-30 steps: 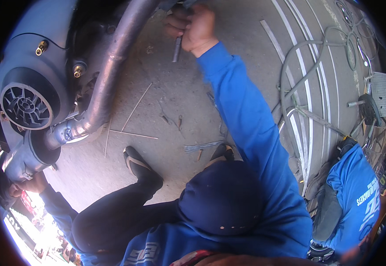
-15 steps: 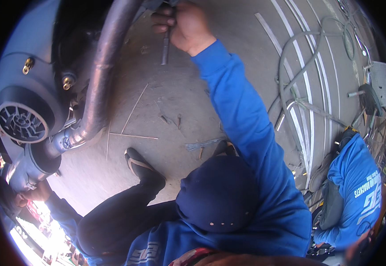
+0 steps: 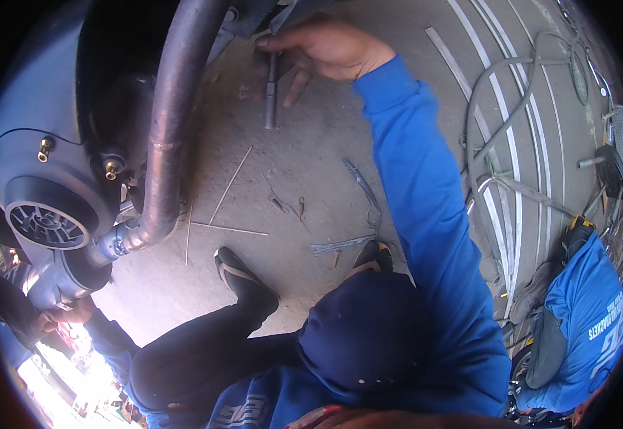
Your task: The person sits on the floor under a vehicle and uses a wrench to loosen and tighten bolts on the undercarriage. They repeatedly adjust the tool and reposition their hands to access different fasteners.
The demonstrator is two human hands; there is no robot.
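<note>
My right hand [image 3: 319, 53] is up by the bracket at the top, thumb in front and fingers behind the straight metal handle of a wrench [image 3: 271, 96]. The wrench's head end is hidden by the bracket and my fingers. At the lower left, my left hand [image 3: 70, 313] curls against the underside of a grey metal muffler [image 3: 61, 286]; part of its grip is in shadow. A bent, weld-marked exhaust pipe [image 3: 163, 136] joins the muffler and runs up past my right hand. Beside the pipe is a dark rounded machine cover [image 3: 54, 171] with a round vented grille [image 3: 48, 224].
Thin rods [image 3: 229, 228] and metal scraps [image 3: 344, 244] lie on the concrete between and before my feet. At right are long flat metal strips [image 3: 494, 107] and a looped hose [image 3: 472, 114]. A co-worker in a blue top [image 3: 576, 322] bends at the far right.
The view has shifted slightly. My right hand has moved right and loosened from a closed wrap, its fingers now spread about the wrench handle. My left hand stays at the muffler.
</note>
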